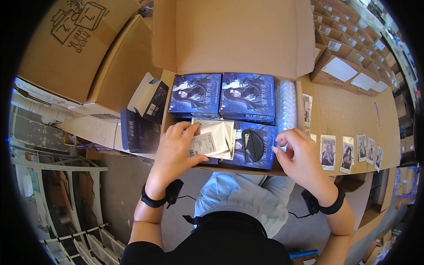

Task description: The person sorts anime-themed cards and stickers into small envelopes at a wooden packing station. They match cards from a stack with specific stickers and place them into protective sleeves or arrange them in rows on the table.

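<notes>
My left hand grips the left side of a small stack of flat silvery packets, thumb at the near edge and fingers at the far one. The top packet carries a white printed label. Under the stack are blue illustrated boxes packed in an open cardboard carton. A black cutter lies on the near right blue box. Over the carton's near right edge, my right hand has its thumb and fingertips drawn together; whatever is between them I cannot make out. Beside its fingertips runs a bubble wrap roll.
Left of the carton stands an opened dark blue box, with large cardboard boxes behind it. Illustrated cards lie in a row on the wooden table at right. A divided cardboard organiser stands at the back right.
</notes>
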A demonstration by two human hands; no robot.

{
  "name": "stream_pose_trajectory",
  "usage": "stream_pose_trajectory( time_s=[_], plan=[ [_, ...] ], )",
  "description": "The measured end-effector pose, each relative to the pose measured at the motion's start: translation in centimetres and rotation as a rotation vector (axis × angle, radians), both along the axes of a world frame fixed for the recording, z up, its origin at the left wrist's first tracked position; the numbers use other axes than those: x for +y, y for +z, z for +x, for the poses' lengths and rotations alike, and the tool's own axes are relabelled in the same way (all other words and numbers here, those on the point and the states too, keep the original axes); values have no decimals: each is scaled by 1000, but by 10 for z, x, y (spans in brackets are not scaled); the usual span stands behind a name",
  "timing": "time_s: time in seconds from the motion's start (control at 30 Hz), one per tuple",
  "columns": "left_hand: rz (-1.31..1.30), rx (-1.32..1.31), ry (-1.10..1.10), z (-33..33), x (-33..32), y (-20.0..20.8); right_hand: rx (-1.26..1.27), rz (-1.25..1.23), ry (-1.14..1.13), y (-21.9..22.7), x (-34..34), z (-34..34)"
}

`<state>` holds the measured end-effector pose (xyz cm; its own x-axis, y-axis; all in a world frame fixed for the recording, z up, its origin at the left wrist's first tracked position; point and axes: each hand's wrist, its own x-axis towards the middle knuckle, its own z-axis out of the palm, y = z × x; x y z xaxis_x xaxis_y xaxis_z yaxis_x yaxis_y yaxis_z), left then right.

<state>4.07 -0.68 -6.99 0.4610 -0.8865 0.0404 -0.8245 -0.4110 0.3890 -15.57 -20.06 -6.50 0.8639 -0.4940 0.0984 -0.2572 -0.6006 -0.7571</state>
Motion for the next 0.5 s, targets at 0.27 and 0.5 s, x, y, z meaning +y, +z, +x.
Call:
stream_pose_trajectory(
  time_s=[0.27, 0.5],
  plan=[
    [-95, -41, 23, -1, 1, -5, 17, -60, 43, -3, 10, 12],
    [-316, 57, -42, 1, 6, -12, 3, -37, 70, -1, 12, 11]
  ],
)
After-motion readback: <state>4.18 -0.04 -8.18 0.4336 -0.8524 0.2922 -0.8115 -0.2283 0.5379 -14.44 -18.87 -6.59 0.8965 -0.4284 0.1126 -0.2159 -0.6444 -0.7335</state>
